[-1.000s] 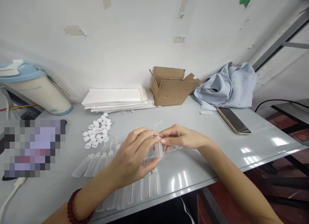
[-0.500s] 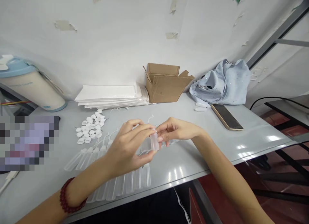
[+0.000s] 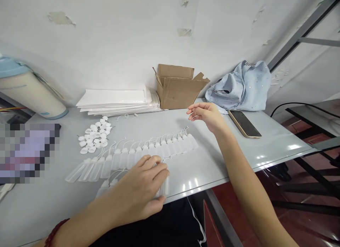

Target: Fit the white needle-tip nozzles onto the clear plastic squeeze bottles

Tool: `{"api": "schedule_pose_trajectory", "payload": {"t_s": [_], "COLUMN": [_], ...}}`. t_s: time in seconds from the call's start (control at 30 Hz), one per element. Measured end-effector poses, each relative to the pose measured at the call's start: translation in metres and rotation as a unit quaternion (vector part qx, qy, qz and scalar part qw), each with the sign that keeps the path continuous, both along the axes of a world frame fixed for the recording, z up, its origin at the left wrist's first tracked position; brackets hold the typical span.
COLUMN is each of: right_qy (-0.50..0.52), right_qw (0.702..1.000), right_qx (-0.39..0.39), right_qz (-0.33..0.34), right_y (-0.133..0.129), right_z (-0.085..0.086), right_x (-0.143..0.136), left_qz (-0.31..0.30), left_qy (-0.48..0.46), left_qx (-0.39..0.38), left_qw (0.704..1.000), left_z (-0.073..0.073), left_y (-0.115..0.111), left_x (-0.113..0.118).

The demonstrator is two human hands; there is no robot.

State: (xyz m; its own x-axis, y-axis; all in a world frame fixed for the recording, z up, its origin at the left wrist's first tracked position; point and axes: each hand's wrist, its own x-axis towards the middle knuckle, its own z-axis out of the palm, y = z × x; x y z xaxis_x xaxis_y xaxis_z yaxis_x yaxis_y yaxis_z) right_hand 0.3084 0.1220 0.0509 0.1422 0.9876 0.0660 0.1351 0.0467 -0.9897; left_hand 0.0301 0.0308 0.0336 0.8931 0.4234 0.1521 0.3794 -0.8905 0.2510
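Several clear plastic tubes (image 3: 130,157) with white caps and thin looped cords lie side by side across the table. My left hand (image 3: 148,186) is over the front row, its fingers curled on the tubes at that row's right end; whether it grips one is hidden. Raised above the table, in front of the cardboard box, my right hand (image 3: 204,116) holds nothing and its fingers are loosely apart. White caps (image 3: 95,135) lie in a pile behind the left end of the tubes.
White envelopes (image 3: 114,97) and an open cardboard box (image 3: 177,93) stand by the wall. A blue cloth bag (image 3: 241,87) and a phone (image 3: 244,123) are at the right. A large bottle (image 3: 32,87) leans at the left, behind a blurred screen.
The tube held between both hands is out of them. My left hand has moved down to the front row, and my right hand has gone up and to the right. The view has shifted slightly.
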Motion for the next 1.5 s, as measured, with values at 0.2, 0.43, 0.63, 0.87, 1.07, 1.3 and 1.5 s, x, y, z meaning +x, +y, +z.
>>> {"api": "schedule_pose_trajectory", "payload": {"t_s": [0.2,0.43,0.63,0.87,1.07,1.3,1.5], "right_qy": [-0.096,-0.269,-0.413,-0.497,-0.537,-0.55,-0.542], "right_qw": [0.99,0.934,0.878,0.835,0.812,0.805,0.822], "right_qx": [0.014,0.037,0.031,0.022,-0.014,-0.052,-0.073], "right_qz": [-0.101,-0.234,-0.239,-0.235,-0.229,-0.217,-0.159], "right_y": [0.01,0.023,0.028,0.028,0.026,0.026,0.023], "right_z": [-0.007,-0.026,-0.036,-0.045,-0.046,-0.048,-0.043], "right_x": [0.016,0.056,0.076,0.091,0.104,0.11,0.12], "left_qz": [0.012,0.018,0.221,0.417,0.441,0.452,0.439], "left_qy": [0.058,0.027,0.017,0.087,0.098,0.08,0.032], "left_qx": [0.124,0.096,0.047,0.079,0.067,0.043,0.03], "left_qw": [0.991,0.995,0.974,0.901,0.89,0.888,0.897], "left_z": [-0.004,0.003,0.025,0.006,0.0,0.002,0.012], "left_y": [-0.009,-0.011,0.084,0.162,0.174,0.175,0.157], "left_x": [0.002,-0.003,-0.025,-0.045,-0.039,-0.043,-0.047]}}
